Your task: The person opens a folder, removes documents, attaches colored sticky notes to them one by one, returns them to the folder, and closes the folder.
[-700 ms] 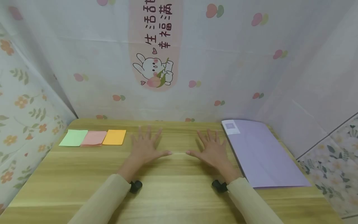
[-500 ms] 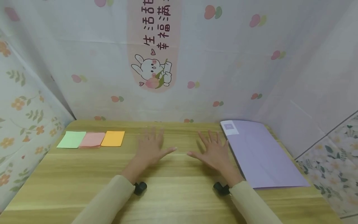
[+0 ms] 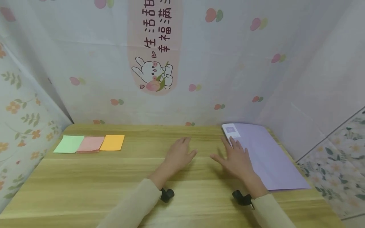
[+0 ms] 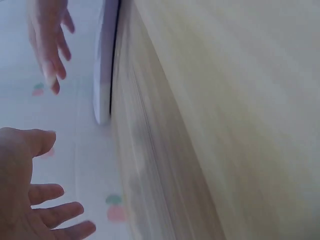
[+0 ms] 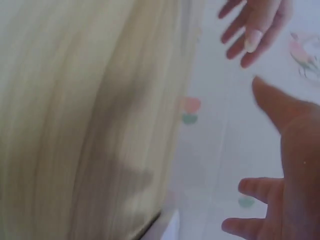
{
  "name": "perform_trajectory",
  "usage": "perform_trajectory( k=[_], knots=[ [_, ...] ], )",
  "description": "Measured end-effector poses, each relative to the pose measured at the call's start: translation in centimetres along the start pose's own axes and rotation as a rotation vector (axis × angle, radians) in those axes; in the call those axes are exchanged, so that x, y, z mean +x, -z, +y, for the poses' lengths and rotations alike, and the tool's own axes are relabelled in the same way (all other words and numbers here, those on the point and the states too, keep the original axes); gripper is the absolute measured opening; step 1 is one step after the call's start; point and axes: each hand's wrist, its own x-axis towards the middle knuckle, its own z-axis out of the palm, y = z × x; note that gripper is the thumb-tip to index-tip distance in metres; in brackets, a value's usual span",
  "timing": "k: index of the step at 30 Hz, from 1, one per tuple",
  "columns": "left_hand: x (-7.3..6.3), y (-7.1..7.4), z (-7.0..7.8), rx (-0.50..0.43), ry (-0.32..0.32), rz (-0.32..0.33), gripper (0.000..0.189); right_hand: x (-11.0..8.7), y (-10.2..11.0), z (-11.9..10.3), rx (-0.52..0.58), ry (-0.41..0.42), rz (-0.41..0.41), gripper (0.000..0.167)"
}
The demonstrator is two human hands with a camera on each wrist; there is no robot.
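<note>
My left hand (image 3: 177, 155) hovers over the middle of the wooden table (image 3: 85, 186), fingers loosely extended and nothing held. To its right, my right hand (image 3: 236, 160) is spread above the table beside a light purple folder (image 3: 271, 155), its fingers overlapping the folder's left edge in the head view. A white label (image 3: 231, 130) marks the folder's far left corner. In the left wrist view, the left fingers (image 4: 55, 215) are apart and bare, with the folder's edge (image 4: 104, 65) beyond. The right wrist view shows the right thumb (image 5: 280, 102) held away from the fingers.
Three sticky note pads lie in a row at the back left: green (image 3: 69, 144), pink (image 3: 90, 144) and orange (image 3: 112, 142). A printed curtain (image 3: 99, 63) hangs behind the table, with floral cloth (image 3: 22, 126) on the left side. Each wrist carries a black camera (image 3: 167, 195).
Both hands have moved to the right, the left one farther, and its fingers have drawn closer together. My right hand has come to overlap the folder's edge. The head view has shifted slightly.
</note>
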Motion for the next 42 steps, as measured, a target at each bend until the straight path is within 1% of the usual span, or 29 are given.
perform_trajectory(
  k=[4, 6, 9, 13, 16, 18, 21, 25, 27, 30, 31, 33, 36, 39, 42],
  knots=[
    [0.4, -1.4, 1.5, -0.178, 0.053, 0.002, 0.061, -0.2, 0.3, 1.7, 0.050, -0.033, 0.013, 0.091],
    [0.7, -1.9, 2.2, -0.226, 0.073, -0.008, 0.060, -0.3, 0.3, 2.8, 0.063, -0.046, 0.017, 0.088],
    [1.2, -2.8, 3.4, -0.248, 0.075, -0.025, 0.063, -0.4, 0.7, 4.3, 0.097, -0.094, -0.008, 0.088],
    [1.9, -4.5, 5.7, -0.250, 0.068, -0.026, 0.067, -0.7, 1.3, 6.8, 0.146, -0.171, -0.050, 0.092],
    [2.4, -5.9, 7.7, -0.223, 0.044, -0.038, 0.069, -0.8, 1.7, 8.7, 0.160, -0.208, -0.064, 0.092],
    [2.7, -6.8, 9.0, -0.198, 0.029, -0.056, 0.071, -0.8, 2.1, 9.7, 0.158, -0.227, -0.067, 0.091],
    [2.9, -8.1, 10.6, -0.154, 0.000, -0.079, 0.073, -1.0, 2.5, 11.0, 0.150, -0.265, -0.094, 0.091],
    [3.0, -9.2, 11.8, -0.095, -0.031, -0.085, 0.071, -1.1, 2.6, 12.2, 0.151, -0.306, -0.155, 0.091],
    [3.2, -9.7, 12.2, -0.059, -0.067, -0.082, 0.067, -1.1, 2.5, 12.8, 0.155, -0.322, -0.174, 0.091],
    [3.3, -10.3, 12.8, 0.014, -0.146, -0.077, 0.061, -1.3, 2.4, 13.7, 0.160, -0.356, -0.199, 0.092],
    [3.3, -10.6, 13.0, 0.037, -0.169, -0.082, 0.060, -1.5, 2.4, 14.1, 0.164, -0.368, -0.208, 0.093],
    [3.4, -10.9, 13.7, 0.063, -0.191, -0.105, 0.060, -1.8, 2.4, 14.9, 0.164, -0.399, -0.231, 0.095],
    [3.4, -11.3, 14.7, 0.065, -0.168, -0.154, 0.064, -2.3, 2.5, 16.0, 0.153, -0.451, -0.265, 0.100],
    [3.4, -11.6, 15.6, 0.079, -0.136, -0.187, 0.069, -2.6, 2.5, 16.7, 0.135, -0.484, -0.297, 0.104],
    [3.5, -11.9, 16.0, 0.146, -0.116, -0.219, 0.073, -2.6, 2.4, 17.1, 0.144, -0.507, -0.323, 0.107]
  ],
)
